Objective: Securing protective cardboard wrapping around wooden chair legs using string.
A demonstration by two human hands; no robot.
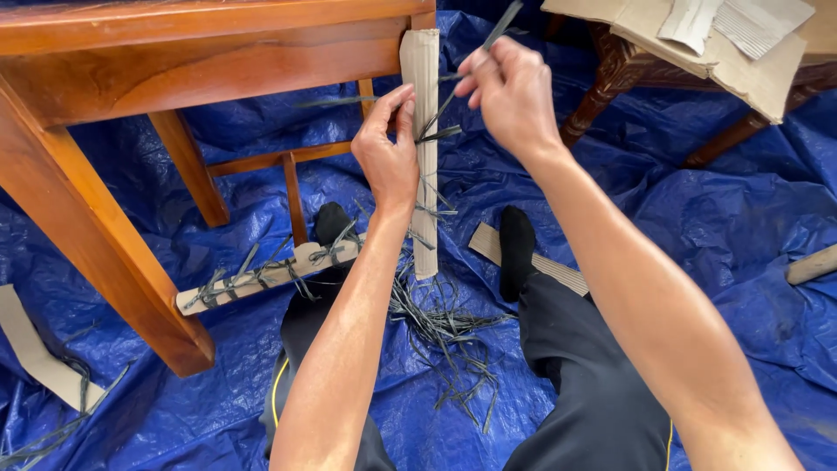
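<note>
A brown wooden table stands on a blue tarp. One of its legs is wrapped in a strip of corrugated cardboard, bound with dark plastic straps. My left hand presses against the cardboard on that leg, fingers on a strap knot. My right hand pinches a dark strap and holds it taut up and to the right. Another cardboard-wrapped rail with straps lies low behind my left foot.
My legs in dark trousers and black socks stretch forward on the tarp. Loose strap offcuts lie between them. Folded cardboard sheets rest on a carved wooden piece at the top right. A cardboard scrap lies at the left.
</note>
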